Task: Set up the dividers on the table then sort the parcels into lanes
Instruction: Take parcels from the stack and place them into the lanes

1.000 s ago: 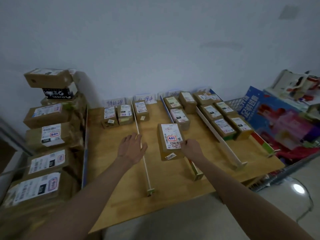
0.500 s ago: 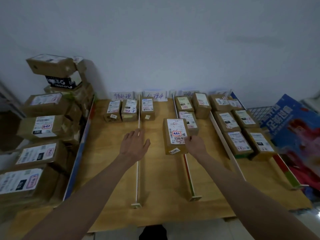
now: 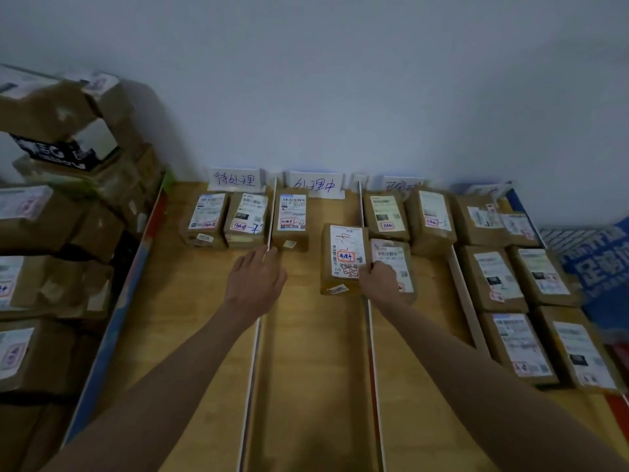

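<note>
Right hand (image 3: 377,282) with fingers curled on a labelled parcel (image 3: 344,258) in the second lane, left hand (image 3: 255,284) flat, fingers apart, over a white divider (image 3: 253,369), wooden table (image 3: 313,369)

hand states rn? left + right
Left hand: open, fingers straight, over the white divider strip, holding nothing.
Right hand: grips the brown cardboard parcel with the white label, second lane.
</note>
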Available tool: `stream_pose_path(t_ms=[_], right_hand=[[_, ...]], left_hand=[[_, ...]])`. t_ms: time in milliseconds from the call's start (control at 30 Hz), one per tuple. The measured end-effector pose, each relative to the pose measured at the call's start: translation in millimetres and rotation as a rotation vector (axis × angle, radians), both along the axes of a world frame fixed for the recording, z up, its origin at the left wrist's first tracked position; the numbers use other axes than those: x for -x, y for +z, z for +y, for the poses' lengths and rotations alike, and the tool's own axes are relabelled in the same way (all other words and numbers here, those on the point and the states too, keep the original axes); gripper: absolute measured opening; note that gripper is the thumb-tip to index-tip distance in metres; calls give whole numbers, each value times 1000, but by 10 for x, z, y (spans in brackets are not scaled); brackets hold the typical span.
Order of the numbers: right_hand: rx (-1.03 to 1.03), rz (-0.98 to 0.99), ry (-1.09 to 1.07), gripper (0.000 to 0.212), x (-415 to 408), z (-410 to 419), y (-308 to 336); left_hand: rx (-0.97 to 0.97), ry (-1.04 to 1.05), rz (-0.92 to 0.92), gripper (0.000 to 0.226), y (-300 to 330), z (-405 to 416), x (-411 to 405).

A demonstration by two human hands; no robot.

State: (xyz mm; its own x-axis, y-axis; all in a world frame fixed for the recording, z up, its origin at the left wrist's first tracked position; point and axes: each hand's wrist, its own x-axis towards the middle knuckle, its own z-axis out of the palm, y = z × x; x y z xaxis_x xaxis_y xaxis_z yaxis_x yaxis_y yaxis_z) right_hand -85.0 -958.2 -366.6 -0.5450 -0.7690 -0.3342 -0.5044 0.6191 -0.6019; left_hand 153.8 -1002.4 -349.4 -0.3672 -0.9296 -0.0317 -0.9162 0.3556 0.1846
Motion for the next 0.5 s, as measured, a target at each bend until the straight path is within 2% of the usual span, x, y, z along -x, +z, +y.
stream_pose_path(t_ms=[200,367,500], right_hand=[[-26,24,31,33,91,-757,-289],[-144,92,152,35,178,-1219,-396],[-156,148,118,36,149,-1437,-555]], left_hand=[[-35,15,-17,50,-338,-460,79],[-51,26,-18,51,-554,-702,56],[-46,18,-25,60,-623,-817,50]])
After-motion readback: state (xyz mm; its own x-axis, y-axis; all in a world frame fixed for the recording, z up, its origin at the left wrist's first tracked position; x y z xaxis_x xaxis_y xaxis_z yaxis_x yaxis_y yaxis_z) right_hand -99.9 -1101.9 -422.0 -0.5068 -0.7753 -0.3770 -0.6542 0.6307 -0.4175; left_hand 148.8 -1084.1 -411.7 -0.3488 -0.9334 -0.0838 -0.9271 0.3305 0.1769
